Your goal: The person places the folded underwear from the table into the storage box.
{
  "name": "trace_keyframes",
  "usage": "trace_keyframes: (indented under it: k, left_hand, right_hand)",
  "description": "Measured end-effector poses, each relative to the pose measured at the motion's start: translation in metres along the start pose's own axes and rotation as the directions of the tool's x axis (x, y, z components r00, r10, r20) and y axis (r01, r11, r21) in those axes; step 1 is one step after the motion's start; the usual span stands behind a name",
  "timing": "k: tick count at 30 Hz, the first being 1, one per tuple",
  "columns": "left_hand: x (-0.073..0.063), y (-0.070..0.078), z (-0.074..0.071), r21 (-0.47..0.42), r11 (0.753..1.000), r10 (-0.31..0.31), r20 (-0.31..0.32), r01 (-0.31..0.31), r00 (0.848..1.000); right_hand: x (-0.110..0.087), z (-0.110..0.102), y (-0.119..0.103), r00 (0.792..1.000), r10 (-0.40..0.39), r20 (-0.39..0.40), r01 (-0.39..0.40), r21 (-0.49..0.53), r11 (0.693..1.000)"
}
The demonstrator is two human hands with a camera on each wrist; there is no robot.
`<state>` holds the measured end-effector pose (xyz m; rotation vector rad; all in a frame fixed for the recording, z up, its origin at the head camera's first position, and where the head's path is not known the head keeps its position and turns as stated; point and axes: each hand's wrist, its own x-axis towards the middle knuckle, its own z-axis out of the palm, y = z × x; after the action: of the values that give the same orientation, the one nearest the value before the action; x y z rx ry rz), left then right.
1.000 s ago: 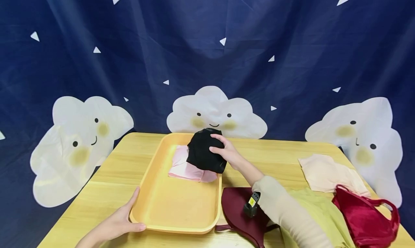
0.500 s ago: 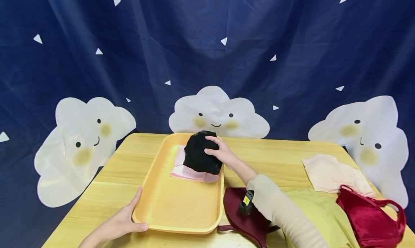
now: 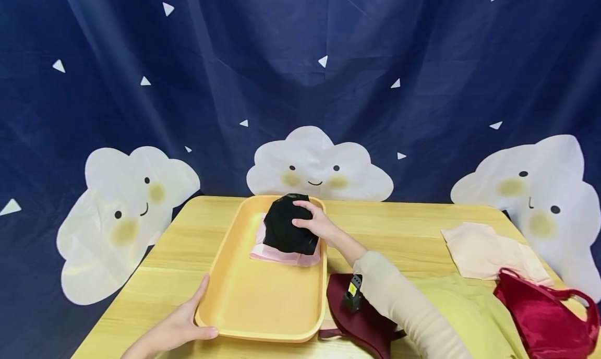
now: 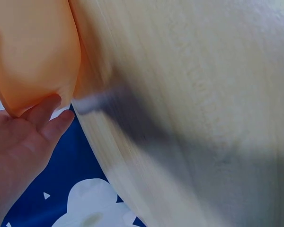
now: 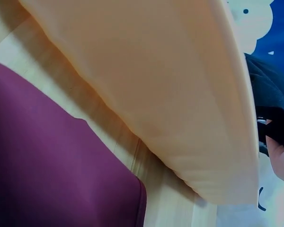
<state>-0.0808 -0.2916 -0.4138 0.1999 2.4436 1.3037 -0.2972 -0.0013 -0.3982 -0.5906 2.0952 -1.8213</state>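
Note:
My left hand [image 3: 175, 323] grips the near left corner of the yellow plastic tray [image 3: 260, 301], its thumb and fingers spread round the edge. In the left wrist view, fingers [image 4: 46, 112] lie against the tray's wall. Over the far right part of the tray, my right hand [image 3: 320, 226] holds a bunched black garment [image 3: 284, 227]; its exact kind is unclear. Beneath that lies a folded pink garment [image 3: 277, 256], partly covered. The right wrist view shows my thumb [image 5: 279, 158] at the black cloth [image 5: 267, 85], beyond the tray's rim.
A maroon bra [image 3: 359, 320] lies right of the tray, partly under my right sleeve. Further right are a yellow-green garment [image 3: 469, 314], a pale beige garment [image 3: 493, 252] and a red bra [image 3: 547, 317]. A blue cloud-print curtain [image 3: 300, 61] hangs behind the table [image 3: 385, 223].
My right hand has moved slightly left and down with the black garment, which now lies lower over the pink one. The left hand keeps its place at the tray corner. The view shifts slightly.

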Motion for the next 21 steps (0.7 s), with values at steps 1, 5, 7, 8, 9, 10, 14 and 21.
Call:
trace_keyframes:
  k: [1,5,7,8,9,10,14,21]
  left_hand:
    - [0.0,0.0,0.001,-0.003,1.0,0.004,-0.002,-0.004,1.0]
    - [0.0,-0.002,0.003,0.0,1.0,0.022,-0.013,-0.022,1.0]
    - [0.0,-0.002,0.004,0.008,1.0,0.025,-0.018,-0.025,1.0]
    - [0.0,-0.001,0.004,0.014,1.0,0.025,-0.018,-0.025,1.0]
    - [0.0,-0.001,0.004,0.019,1.0,0.023,-0.018,-0.023,1.0]
    - [0.0,0.0,0.004,0.023,1.0,0.019,-0.017,-0.018,1.0]
    - [0.0,0.001,0.004,0.025,1.0,0.012,-0.013,-0.012,1.0]
    - [-0.001,0.002,0.001,0.06,0.998,0.026,-0.041,-0.023,0.999]
  right_hand:
    - [0.001,0.0,0.001,1.0,0.002,0.002,-0.002,-0.003,1.0]
    - [0.005,0.003,0.004,1.0,0.0,0.009,0.0,-0.018,1.0]
    - [0.006,0.005,0.005,1.0,-0.004,0.004,0.004,-0.03,1.0]
    - [0.007,0.005,0.007,1.0,-0.009,-0.001,0.009,-0.041,0.999]
    - [0.008,0.006,0.008,1.0,-0.014,-0.006,0.014,-0.055,0.998]
    - [0.009,0.007,0.009,1.0,-0.017,-0.013,0.016,-0.069,0.998]
    - [0.011,0.008,0.01,0.999,-0.028,-0.035,0.024,-0.121,0.992]
    - [0.015,0.008,0.017,0.997,-0.075,-0.019,0.067,-0.287,0.956]
